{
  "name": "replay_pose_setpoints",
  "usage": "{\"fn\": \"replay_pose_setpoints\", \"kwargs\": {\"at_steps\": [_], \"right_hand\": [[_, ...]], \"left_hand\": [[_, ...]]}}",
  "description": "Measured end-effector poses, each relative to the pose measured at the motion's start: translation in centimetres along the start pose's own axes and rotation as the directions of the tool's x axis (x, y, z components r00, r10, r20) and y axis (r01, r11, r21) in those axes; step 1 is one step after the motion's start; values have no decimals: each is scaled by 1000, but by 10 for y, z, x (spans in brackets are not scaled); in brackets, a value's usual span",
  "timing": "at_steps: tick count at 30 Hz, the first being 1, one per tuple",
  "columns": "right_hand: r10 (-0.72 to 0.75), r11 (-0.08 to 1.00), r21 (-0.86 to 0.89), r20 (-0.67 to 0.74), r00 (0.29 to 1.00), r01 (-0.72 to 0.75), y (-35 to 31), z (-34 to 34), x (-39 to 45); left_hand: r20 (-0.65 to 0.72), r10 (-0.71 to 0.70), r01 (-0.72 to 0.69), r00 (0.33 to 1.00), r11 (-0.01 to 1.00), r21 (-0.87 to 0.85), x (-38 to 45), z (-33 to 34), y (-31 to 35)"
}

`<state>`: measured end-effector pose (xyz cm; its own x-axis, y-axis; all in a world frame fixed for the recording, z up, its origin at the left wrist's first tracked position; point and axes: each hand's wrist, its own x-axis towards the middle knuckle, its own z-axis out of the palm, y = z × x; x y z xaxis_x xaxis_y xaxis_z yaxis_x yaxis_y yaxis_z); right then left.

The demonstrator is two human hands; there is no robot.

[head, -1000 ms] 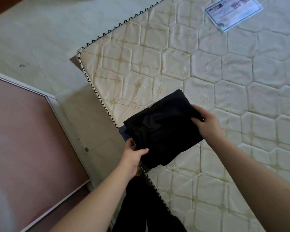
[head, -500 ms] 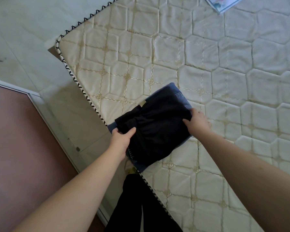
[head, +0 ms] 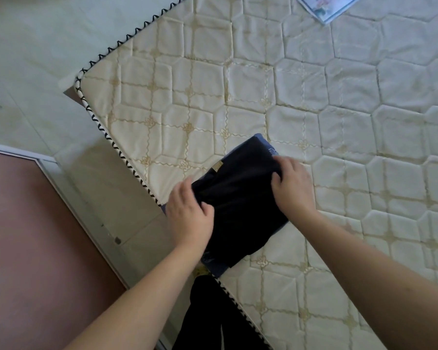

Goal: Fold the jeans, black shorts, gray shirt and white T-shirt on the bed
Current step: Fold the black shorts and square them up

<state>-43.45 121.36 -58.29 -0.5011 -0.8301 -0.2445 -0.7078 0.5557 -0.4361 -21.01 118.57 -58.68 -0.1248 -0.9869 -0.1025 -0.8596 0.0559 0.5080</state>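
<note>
The folded black shorts (head: 240,203) lie on top of the folded blue jeans (head: 214,267) at the mattress's left edge. Only thin strips of the jeans show around the shorts, at the far corner and the near side. My left hand (head: 189,217) grips the left end of the shorts with fingers curled into the cloth. My right hand (head: 291,185) pinches the right end, fingers bent over the fabric. The gray shirt and white T-shirt are out of view.
The quilted cream mattress (head: 314,102) fills the right and far side, edged with black-and-white piping. A printed paper (head: 326,6) lies at its far side. A pale tiled floor and a pink framed panel (head: 23,236) are at left. Dark trouser legs (head: 208,314) show below.
The shorts, held in the air a second ago, have come down onto the jeans. Both hands have slid inward along the cloth and still hold its ends.
</note>
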Motion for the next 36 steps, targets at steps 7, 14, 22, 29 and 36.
{"fn": "replay_pose_setpoints", "kwargs": {"at_steps": [7, 14, 22, 29, 36], "right_hand": [[-372, 877, -220, 251, 894, 427, -6, 55, 10], [-404, 794, -371, 271, 874, 482, 20, 92, 14], [-281, 791, -499, 217, 935, 354, 55, 57, 12], [-48, 923, -379, 53, 997, 65, 58, 48, -32], [-53, 911, -398, 140, 989, 105, 57, 80, -54]], "left_hand": [[390, 275, -433, 879, 804, 409, 1, 39, -11], [420, 207, -418, 883, 752, 509, 3, 62, -31], [473, 177, -440, 863, 721, 535, 7, 53, -25], [418, 324, -501, 849, 744, 441, -15, 42, 22], [558, 373, -620, 741, 699, 357, -49, 30, -36]]}}
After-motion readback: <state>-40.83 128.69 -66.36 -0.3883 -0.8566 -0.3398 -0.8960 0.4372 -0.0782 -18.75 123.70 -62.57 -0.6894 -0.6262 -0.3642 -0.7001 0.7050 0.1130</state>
